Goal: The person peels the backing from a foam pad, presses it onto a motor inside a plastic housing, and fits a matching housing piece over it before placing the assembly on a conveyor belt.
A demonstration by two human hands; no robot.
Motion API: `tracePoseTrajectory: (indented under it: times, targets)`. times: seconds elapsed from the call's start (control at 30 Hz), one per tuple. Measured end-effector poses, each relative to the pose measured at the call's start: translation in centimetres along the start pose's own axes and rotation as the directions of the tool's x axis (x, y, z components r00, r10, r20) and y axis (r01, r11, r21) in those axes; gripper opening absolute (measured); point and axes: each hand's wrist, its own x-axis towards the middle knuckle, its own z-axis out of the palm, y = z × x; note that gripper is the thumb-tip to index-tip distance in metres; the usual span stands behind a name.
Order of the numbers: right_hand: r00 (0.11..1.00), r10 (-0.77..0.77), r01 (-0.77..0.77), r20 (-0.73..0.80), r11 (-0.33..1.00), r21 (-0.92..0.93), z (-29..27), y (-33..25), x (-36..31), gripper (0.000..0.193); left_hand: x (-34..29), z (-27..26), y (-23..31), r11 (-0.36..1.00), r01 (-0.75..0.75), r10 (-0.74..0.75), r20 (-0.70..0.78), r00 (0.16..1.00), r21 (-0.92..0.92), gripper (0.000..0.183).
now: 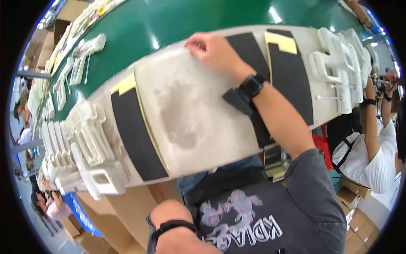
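Observation:
My right hand [211, 48] hovers over or touches the far edge of a pale worktop [198, 122]. Its fingers are curled in, slightly blurred, and whatever they may hold does not show. A black watch [252, 86] sits on that wrist, with a dark flap [237, 100] beside it. My left hand [186, 245] is low against my body at the bottom edge, below a black wristband [175, 226]; its fingers are out of sight. Black mats with yellow edging lie on both sides of the bare worktop: one on the left [137, 131], others on the right [289, 80].
White plastic gun-shaped housings [91, 135] are piled on the worktop's left end, and more white housings [342, 63] on its right. Beyond runs a green belt [127, 34] carrying white parts [86, 55]. A co-worker in white [359, 152] is close on the right. Cardboard boxes [127, 216] stand below.

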Motion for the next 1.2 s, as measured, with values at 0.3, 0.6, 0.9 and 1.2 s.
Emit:
tracePoseTrajectory:
  times: [0.3, 0.6, 0.9, 1.2]
  targets:
    - [1.0, 0.019, -0.02, -0.014, 0.999, -0.037, -0.1, -0.7, 0.4, 0.018, 0.1, 0.9, -0.5, 0.958, 0.273, -0.258, -0.156, 0.954, 0.088, 0.006]
    - [0.993, -0.058, 0.048, -0.101, 0.994, -0.097, 0.9, -0.5, 0.1, 0.015, 1.8, 3.9, 0.2, 0.822, 0.563, -0.531, -0.236, 0.814, 0.089, 0.013]
    - [0.989, -0.039, 0.033, -0.143, 0.999, -0.042, 0.9, -0.6, -0.5, 0.014, 5.0, 9.9, 2.8, 0.608, 0.772, -0.729, -0.255, 0.635, 0.184, 0.023]
    - [0.991, -0.048, 0.041, -0.124, 0.998, -0.056, 2.0, -0.7, -0.7, 0.013, 6.9, 12.7, 6.5, 0.393, 0.904, -0.868, -0.257, 0.425, 0.168, 0.022]
